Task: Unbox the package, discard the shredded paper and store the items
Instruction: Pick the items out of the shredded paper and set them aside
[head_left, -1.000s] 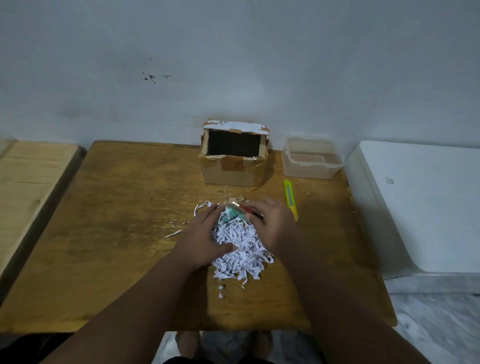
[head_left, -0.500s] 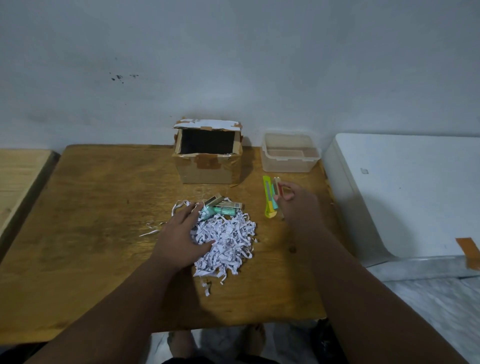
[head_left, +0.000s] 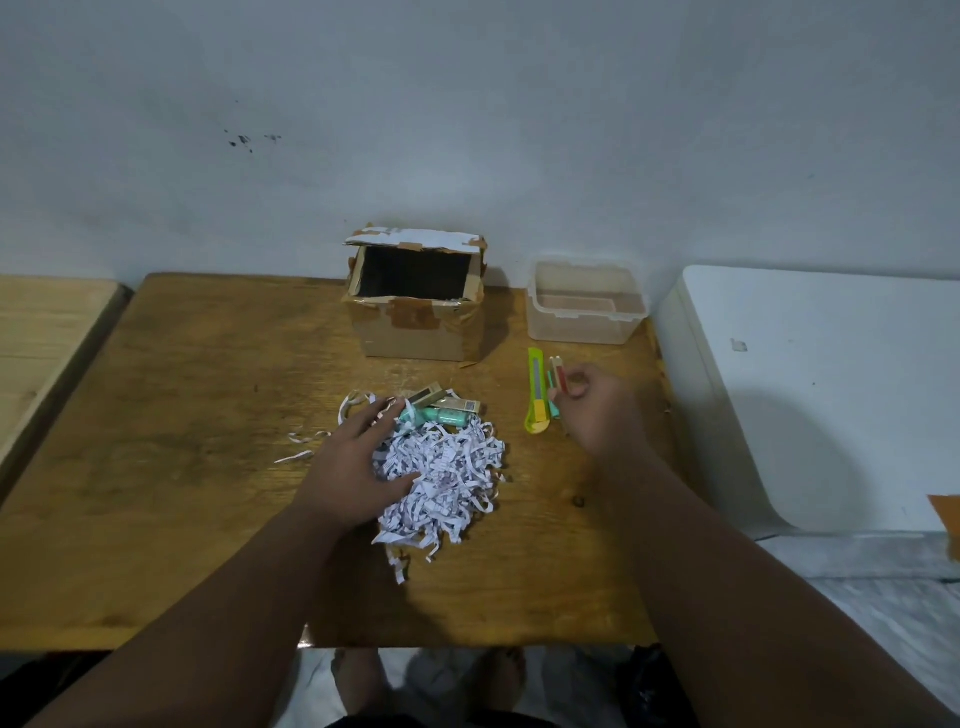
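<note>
On the table (head_left: 156, 415), just in front of the emptied cardboard box (head_left: 415, 325), lies the heap of shredded paper (head_left: 447, 483) with a few items showing at its far edge: a green tube (head_left: 441, 414) and two small tan boxes (head_left: 444, 399). The clear plastic tub (head_left: 587, 304) stands to the right of the cardboard box, open and, as far as I can see, with nothing loose in it.

The job in hand looks like sorting the goods out of the paper. To do it well, I would put each piece straight into the tub rather than beside the yellow cutter (head_left: 536, 392), and lift the tube and small boxes clear before gathering the shreds, so that nothing small goes out with the rubbish.

The left hand (head_left: 353, 462) lies flat and spread on the left side of the heap, palm down, its grip open and holding nothing. The right hand (head_left: 597, 410) reaches forward with the arm nearly straight, knuckles up, its fingertips pinched on thin red and green sticks (head_left: 556, 376) just beside the cutter; whether they rest on the wood I cannot tell.
</note>
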